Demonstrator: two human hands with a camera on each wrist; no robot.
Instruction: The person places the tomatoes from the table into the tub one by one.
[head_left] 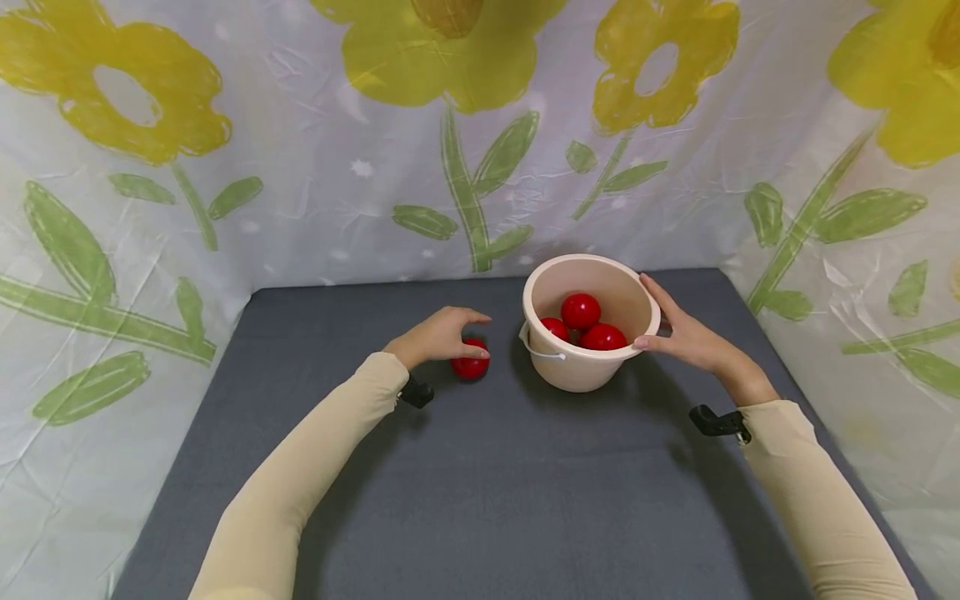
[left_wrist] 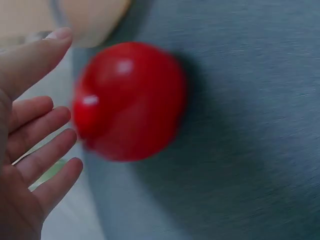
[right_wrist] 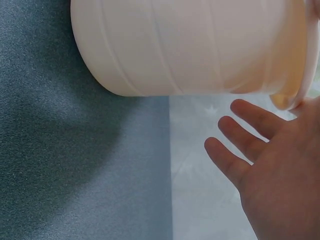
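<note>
Beside the bucket, my left hand (head_left: 441, 335) hovers around a red ball (head_left: 470, 367) on the dark table. Its fingers are relaxed and spread from the thumb. In the left wrist view the glossy ball (left_wrist: 131, 102) is blurred, and a gap shows between it and the thumb. My right hand (head_left: 693, 337) holds the rim of a cream bucket (head_left: 573, 372) at its right side, with thumb and index finger on the rim. The other fingers (right_wrist: 247, 137) stretch out beside the bucket wall in the right wrist view. Three red balls (head_left: 581, 311) lie inside the bucket.
The bucket's white handle (head_left: 546, 354) hangs down on its left side. A dark grey cloth covers the table (head_left: 480, 500). Curtains (head_left: 300, 167) printed with yellow flowers enclose the back and both sides.
</note>
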